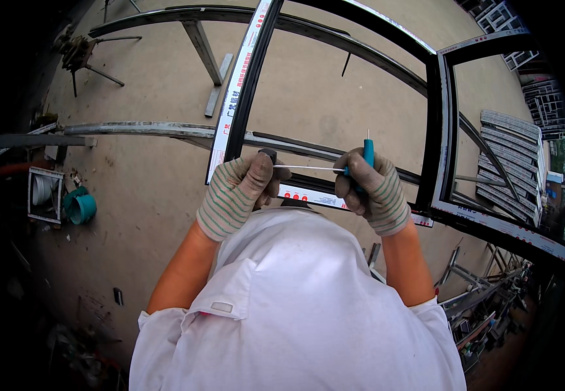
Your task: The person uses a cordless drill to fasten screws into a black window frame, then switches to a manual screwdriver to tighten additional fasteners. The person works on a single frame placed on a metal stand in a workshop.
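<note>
Both my hands wear pale work gloves with green stripes and grey-brown fingers. My right hand (pixel 377 192) is closed around a teal T-handle hex key (pixel 368 153); a short metal tip sticks up from its handle. The key's long thin shaft runs left to my other hand. Closed in a pinch, my left hand (pixel 230 195) grips a small black part (pixel 268 156) where the shaft reaches it. My fingers hide the shaft's end and most of that part. Just beyond both hands lies a black window frame (pixel 235 111) with printed white protective film.
A hinged sash (pixel 448 130) stands out at the frame's right. Long metal rails (pixel 145 129) support the work. On the left floor are a teal bucket (pixel 80 206) and a metal stand (pixel 77 55). Stacked film-wrapped profiles (pixel 507 163) lie right; metal offcuts (pixel 484 326) crowd the lower right.
</note>
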`<action>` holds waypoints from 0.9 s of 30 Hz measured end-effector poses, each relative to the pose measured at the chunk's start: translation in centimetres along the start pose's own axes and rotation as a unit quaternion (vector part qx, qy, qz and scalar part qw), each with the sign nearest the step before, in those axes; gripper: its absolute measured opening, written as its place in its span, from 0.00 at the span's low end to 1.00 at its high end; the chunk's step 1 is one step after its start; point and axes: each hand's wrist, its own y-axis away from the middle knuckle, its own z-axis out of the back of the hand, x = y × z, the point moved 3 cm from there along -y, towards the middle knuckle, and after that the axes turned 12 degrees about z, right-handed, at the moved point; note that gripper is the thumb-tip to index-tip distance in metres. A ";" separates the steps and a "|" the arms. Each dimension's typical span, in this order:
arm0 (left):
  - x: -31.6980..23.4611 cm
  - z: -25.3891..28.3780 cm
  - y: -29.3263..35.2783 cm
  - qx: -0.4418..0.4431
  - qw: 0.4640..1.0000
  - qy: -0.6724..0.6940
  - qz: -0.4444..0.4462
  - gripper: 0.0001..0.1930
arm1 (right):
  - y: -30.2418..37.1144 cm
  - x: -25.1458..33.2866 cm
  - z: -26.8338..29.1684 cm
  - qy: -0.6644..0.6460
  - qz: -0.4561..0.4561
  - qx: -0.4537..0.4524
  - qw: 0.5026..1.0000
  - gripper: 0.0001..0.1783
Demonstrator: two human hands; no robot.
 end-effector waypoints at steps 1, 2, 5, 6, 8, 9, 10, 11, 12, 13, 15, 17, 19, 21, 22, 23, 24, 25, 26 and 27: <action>0.0 0.1 0.0 0.004 1.000 0.007 0.000 0.31 | 0.0 0.3 0.0 0.012 0.001 0.010 1.000 0.19; 0.0 0.2 0.0 0.007 1.000 0.014 0.001 0.33 | 0.0 0.5 -0.1 0.024 0.002 0.020 1.000 0.19; 0.6 0.8 -0.2 0.019 0.999 0.023 0.017 0.34 | -0.2 1.0 -0.6 0.063 0.005 0.020 0.998 0.18; 0.7 1.0 -0.3 0.019 0.999 0.019 0.028 0.34 | -0.2 1.2 -0.8 0.077 0.005 0.014 0.997 0.17; 1.0 1.3 -0.5 0.017 0.999 0.012 0.048 0.35 | -0.2 1.8 -1.2 0.106 0.003 0.009 0.994 0.16; 1.1 1.3 -0.7 0.021 0.999 0.015 0.046 0.35 | -0.3 2.0 -1.4 0.119 0.002 0.006 0.993 0.15; 1.3 1.4 -0.9 0.024 0.999 0.019 0.044 0.35 | -0.4 2.2 -1.5 0.137 0.008 0.011 0.990 0.15; 1.4 1.4 -1.1 0.027 0.998 0.023 0.042 0.35 | -0.6 2.3 -1.6 0.155 0.015 0.017 0.988 0.15; 1.5 1.5 -1.4 0.013 0.999 0.016 0.031 0.34 | -0.9 2.4 -1.7 0.173 0.021 0.023 0.984 0.16; 1.6 1.5 -1.7 -0.001 1.000 0.010 0.019 0.33 | -1.2 2.4 -1.7 0.180 0.036 0.030 0.983 0.16; 1.5 1.8 -2.2 -0.016 1.000 -0.014 -0.007 0.31 | -1.9 2.4 -1.8 0.194 0.067 0.043 0.978 0.16; 1.3 2.7 -2.7 -0.018 0.998 -0.048 -0.036 0.28 | -2.6 2.8 -2.1 0.236 0.037 0.056 0.970 0.15; 1.7 3.8 -3.0 -0.015 0.997 -0.066 -0.023 0.19 | -3.3 2.6 -2.5 0.261 0.042 0.068 0.962 0.15; 2.0 4.3 -3.4 -0.042 0.991 -0.127 -0.023 0.15 | -4.4 1.6 -2.6 0.279 0.088 0.109 0.950 0.15; 2.1 4.7 -3.5 -0.038 0.990 -0.134 -0.007 0.12 | -4.8 1.3 -2.8 0.294 0.101 0.124 0.942 0.14; 2.3 5.0 -3.7 -0.038 0.982 -0.185 0.001 0.12 | -5.1 1.2 -3.2 0.309 0.114 0.140 0.934 0.13; 2.5 5.3 -4.0 -0.038 0.971 -0.234 0.009 0.12 | -5.4 1.4 -3.8 0.363 0.107 0.156 0.912 0.14; 2.7 5.6 -4.2 -0.037 0.958 -0.283 0.017 0.11 | -5.8 1.4 -4.3 0.390 0.109 0.177 0.897 0.15; 2.4 5.8 -4.5 -0.052 0.901 -0.427 -0.061 0.11 | -6.2 1.3 -4.7 0.417 0.112 0.198 0.880 0.16; 2.2 5.9 -4.7 -0.050 0.868 -0.480 -0.118 0.11 | -6.5 1.1 -5.1 0.442 0.113 0.218 0.863 0.18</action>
